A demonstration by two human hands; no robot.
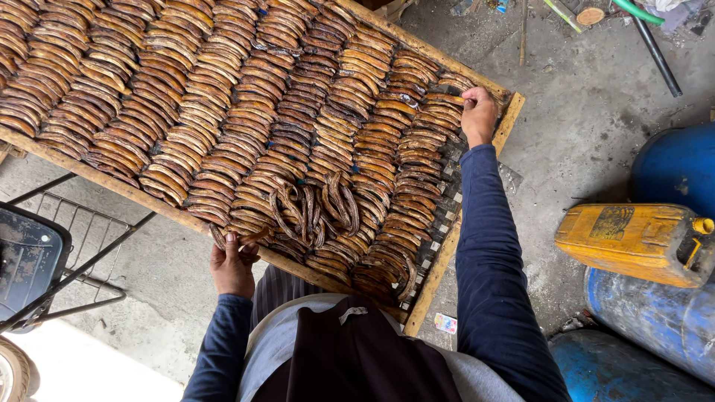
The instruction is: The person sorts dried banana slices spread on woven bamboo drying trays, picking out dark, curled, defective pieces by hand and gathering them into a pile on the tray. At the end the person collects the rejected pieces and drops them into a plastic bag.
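Observation:
A long wooden-framed drying tray [447, 249] lies across the view, packed with rows of brown dried banana slices [223, 97]. My left hand [232, 266] grips the near rail of the tray, fingers curled over its edge beside a few loose curled slices [313, 212]. My right hand [478, 115] reaches to the far right corner and pinches a dried slice at the end of a row. Both arms wear dark blue sleeves. Mesh shows through along the tray's right end.
A yellow jerrycan [633, 242] lies on blue drums [670, 313] at the right. Another blue drum [678, 167] stands behind it. A black wire rack [74, 246] sits at the lower left. Pipes [655, 52] lie on the concrete floor at the top right.

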